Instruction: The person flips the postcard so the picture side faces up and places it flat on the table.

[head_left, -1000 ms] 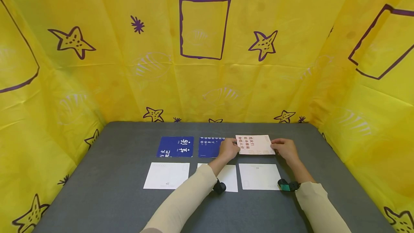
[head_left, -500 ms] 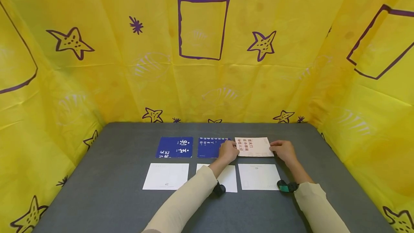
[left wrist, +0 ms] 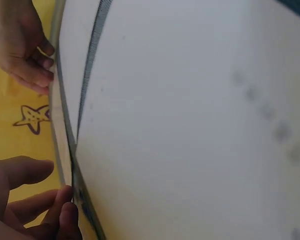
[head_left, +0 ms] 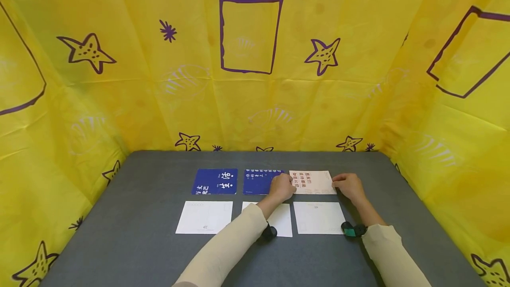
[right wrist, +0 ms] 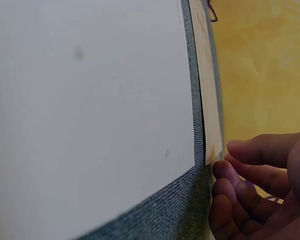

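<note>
A pale pink postcard [head_left: 312,182] with reddish lettering lies at the back right of the card layout. At its left edge is my left hand [head_left: 282,188], the fingertips touching the edge and the thumb spread away in the left wrist view. My right hand [head_left: 350,184] is at the opposite edge; in the right wrist view its loosely bent fingers [right wrist: 225,172] are beside the postcard's corner [right wrist: 210,145]. Left of it lies a blue postcard [head_left: 256,183], partly behind my left hand, then another blue postcard [head_left: 213,181].
Three white postcards form the front row: left [head_left: 203,217], middle [head_left: 280,220], partly hidden by my left forearm, and right [head_left: 318,217]. All lie on a grey-covered table [head_left: 119,234]. Yellow patterned cloth [head_left: 247,114] surrounds the back and sides.
The pink postcard has come down slightly toward me and now lies flat beside the blue one. Both hands moved with it and have loosened at its edges.
</note>
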Demonstrator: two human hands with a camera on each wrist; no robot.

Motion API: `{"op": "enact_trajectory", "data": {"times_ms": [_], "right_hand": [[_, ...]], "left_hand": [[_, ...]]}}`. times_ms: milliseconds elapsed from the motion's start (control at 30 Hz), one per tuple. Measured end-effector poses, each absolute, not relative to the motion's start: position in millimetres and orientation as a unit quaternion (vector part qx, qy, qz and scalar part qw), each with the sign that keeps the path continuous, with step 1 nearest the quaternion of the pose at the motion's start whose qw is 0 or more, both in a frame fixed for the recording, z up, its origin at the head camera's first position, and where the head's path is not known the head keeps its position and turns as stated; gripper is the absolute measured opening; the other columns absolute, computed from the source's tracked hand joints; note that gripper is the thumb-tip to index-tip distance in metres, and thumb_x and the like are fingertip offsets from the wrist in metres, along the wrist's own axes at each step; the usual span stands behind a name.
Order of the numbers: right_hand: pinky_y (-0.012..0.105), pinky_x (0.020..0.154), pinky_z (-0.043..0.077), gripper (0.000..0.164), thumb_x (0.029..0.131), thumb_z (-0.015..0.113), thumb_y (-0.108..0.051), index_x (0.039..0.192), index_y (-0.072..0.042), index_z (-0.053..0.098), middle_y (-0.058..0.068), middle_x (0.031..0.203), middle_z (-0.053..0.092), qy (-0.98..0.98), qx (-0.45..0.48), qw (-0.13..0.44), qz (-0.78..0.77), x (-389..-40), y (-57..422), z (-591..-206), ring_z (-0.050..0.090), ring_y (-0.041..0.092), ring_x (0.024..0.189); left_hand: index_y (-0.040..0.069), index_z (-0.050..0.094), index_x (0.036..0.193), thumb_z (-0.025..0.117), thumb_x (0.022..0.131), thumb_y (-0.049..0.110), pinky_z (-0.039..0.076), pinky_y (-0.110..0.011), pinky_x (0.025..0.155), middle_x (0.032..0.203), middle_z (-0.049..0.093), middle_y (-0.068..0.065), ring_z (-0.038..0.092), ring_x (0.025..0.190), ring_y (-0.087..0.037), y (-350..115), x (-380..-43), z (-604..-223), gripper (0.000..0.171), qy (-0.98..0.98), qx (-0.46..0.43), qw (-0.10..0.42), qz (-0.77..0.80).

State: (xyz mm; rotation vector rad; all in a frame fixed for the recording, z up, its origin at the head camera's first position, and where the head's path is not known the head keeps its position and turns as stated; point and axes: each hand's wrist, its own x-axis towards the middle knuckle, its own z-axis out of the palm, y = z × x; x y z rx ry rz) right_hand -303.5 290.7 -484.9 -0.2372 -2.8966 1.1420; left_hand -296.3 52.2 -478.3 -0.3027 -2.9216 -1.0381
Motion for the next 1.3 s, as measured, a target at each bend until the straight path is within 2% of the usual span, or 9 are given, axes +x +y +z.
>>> {"op": "enact_trajectory", "data": {"times_ms": [100, 233, 367, 400, 500, 667, 967, 1133, 1300], "right_hand": [[0.029, 0.065, 0.042, 0.022, 0.085, 0.066, -0.011, 0.097, 0.007, 0.071, 0.025, 0.097, 0.068, -0.928, -0.073, 0.008, 0.366, -302.6, 290.3, -483.0, 0.058, 0.033, 0.087], [0.028, 0.063, 0.044, 0.025, 0.088, 0.064, -0.013, 0.100, 0.008, 0.070, 0.024, 0.097, 0.068, -0.926, -0.065, 0.004, 0.373, -300.2, 287.2, -478.1, 0.060, 0.028, 0.082], [0.028, 0.061, 0.046, 0.028, 0.091, 0.063, -0.018, 0.105, 0.006, 0.069, 0.019, 0.090, 0.068, -0.922, -0.052, -0.015, 0.384, -296.5, 280.9, -470.6, 0.059, 0.023, 0.074], [0.028, 0.061, 0.046, 0.029, 0.092, 0.063, -0.019, 0.106, 0.006, 0.069, 0.017, 0.089, 0.068, -0.921, -0.048, -0.023, 0.386, -295.3, 279.1, -468.5, 0.058, 0.022, 0.074], [0.029, 0.062, 0.046, 0.031, 0.093, 0.062, -0.022, 0.108, 0.004, 0.069, 0.013, 0.090, 0.067, -0.918, -0.034, -0.048, 0.392, -291.0, 273.1, -462.4, 0.057, 0.022, 0.077], [0.030, 0.066, 0.049, 0.030, 0.094, 0.061, -0.023, 0.107, 0.002, 0.070, 0.015, 0.094, 0.069, -0.915, -0.003, -0.057, 0.399, -281.9, 259.2, -454.3, 0.060, 0.023, 0.082], [0.028, 0.063, 0.049, 0.028, 0.093, 0.062, -0.021, 0.103, 0.003, 0.070, 0.013, 0.086, 0.069, -0.908, 0.072, -0.046, 0.410, -262.2, 232.2, -445.0, 0.061, 0.022, 0.076], [0.026, 0.060, 0.045, 0.024, 0.091, 0.064, -0.017, 0.100, 0.004, 0.071, 0.013, 0.082, 0.068, -0.905, 0.106, -0.040, 0.411, -258.5, 213.5, -444.4, 0.056, 0.019, 0.071], [0.026, 0.065, 0.046, 0.017, 0.089, 0.067, -0.014, 0.096, 0.000, 0.074, 0.008, 0.086, 0.071, -0.916, 0.127, -0.030, 0.380, -255.5, 193.1, -444.1, 0.056, 0.014, 0.075]], "left_hand": [[0.001, 0.073, 0.080, 0.069, 0.081, 0.007, 0.035, -0.023, 0.061, 0.064, 0.056, 0.000, 0.047, 0.067, -0.015, 49.9, -294.9, -474.6, 0.007, -0.927, -0.097, -0.005, -0.361], [0.004, 0.075, 0.106, 0.069, 0.082, 0.010, 0.043, -0.023, 0.067, 0.084, 0.070, -0.002, 0.055, 0.074, -0.011, 43.9, -290.9, -471.0, 0.026, -0.918, -0.106, 0.005, -0.382], [0.005, 0.074, 0.106, 0.068, 0.083, 0.013, 0.048, -0.027, 0.073, 0.089, 0.072, -0.003, 0.063, 0.082, -0.016, 33.4, -284.7, -463.4, 0.026, -0.926, -0.136, 0.028, -0.351], [0.005, 0.073, 0.109, 0.067, 0.084, 0.013, 0.049, -0.030, 0.079, 0.094, 0.072, -0.005, 0.065, 0.089, -0.020, 30.3, -283.1, -459.2, 0.027, -0.929, -0.136, 0.017, -0.344], [0.006, 0.071, 0.112, 0.067, 0.087, 0.016, 0.050, -0.035, 0.085, 0.102, 0.072, -0.007, 0.065, 0.097, -0.023, 19.8, -277.6, -452.0, 0.028, -0.926, -0.138, 0.012, -0.353], [0.006, 0.070, 0.114, 0.066, 0.090, 0.017, 0.050, -0.041, 0.091, 0.113, 0.071, -0.010, 0.065, 0.106, -0.026, 2.4, -268.2, -443.3, 0.027, -0.912, -0.121, -0.010, -0.391], [0.003, 0.071, 0.112, 0.066, 0.089, 0.017, 0.050, -0.043, 0.089, 0.109, 0.072, -0.012, 0.066, 0.104, -0.029, -30.0, -259.2, -432.7, 0.027, -0.897, -0.113, -0.017, -0.427], [0.002, 0.069, 0.114, 0.065, 0.091, 0.017, 0.053, -0.041, 0.085, 0.109, 0.071, -0.013, 0.065, 0.102, -0.029, -53.3, -252.6, -430.2, 0.028, -0.880, -0.094, -0.048, -0.463], [0.003, 0.068, 0.115, 0.064, 0.092, 0.018, 0.053, -0.039, 0.082, 0.109, 0.070, -0.010, 0.064, 0.100, -0.026, -80.8, -245.0, -434.1, 0.028, -0.883, -0.063, -0.057, -0.462]]}}
